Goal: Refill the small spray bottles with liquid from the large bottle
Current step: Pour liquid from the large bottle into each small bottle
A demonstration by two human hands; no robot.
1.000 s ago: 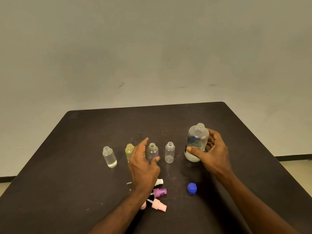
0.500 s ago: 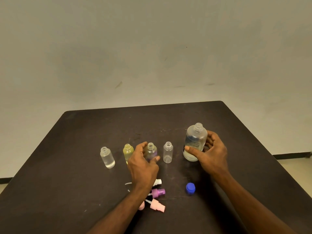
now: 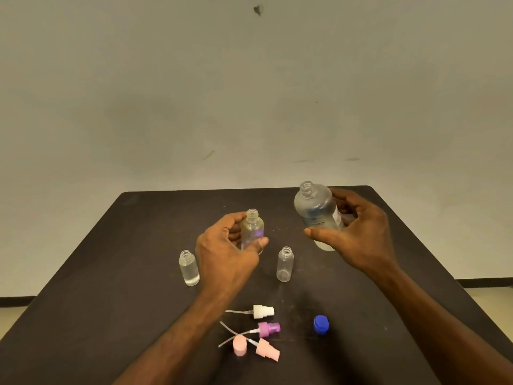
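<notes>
On the far left of the row a small clear bottle (image 3: pixel 189 270) stands uncapped on the dark counter (image 3: pixel 83 315), with what looks like a little liquid at its bottom. Next comes the left hand (image 3: pixel 226 255), raised off the counter, its fingers (image 3: pixel 262 242) clamped round a small bottle (image 3: pixel 252 228) with a faint purple tint. That one is held upright, its open neck facing up and clear of the thumb. Whether another small bottle stands behind this hand I cannot tell. Just to the right, lower down, a second clear bottle (image 3: pixel 284 264) stands uncapped on the counter and looks empty.

Further right, the right hand (image 3: pixel 358 240) holds the large bottle (image 3: pixel 316 215) in the air, fingers wrapped round its lower body. Its long axis leans a little, the open mouth tipped up and toward the left, so it already points toward the small bottle in the other hand. The large mouth sits higher than the small neck and to its right, the two well apart, nothing pouring yet.

That gap is what the coming pour seems to turn on: the large mouth has to come across to the left and over the small neck before it tips further. The small opening is narrow, so I would expect spills if the two are not lined up.

Near the front edge lie the loose spray tops, white (image 3: pixel 262 312), purple (image 3: pixel 268 329) and pink (image 3: pixel 267 350), a round pink cap (image 3: pixel 239 346), and off to the right the blue cap (image 3: pixel 321 324).
</notes>
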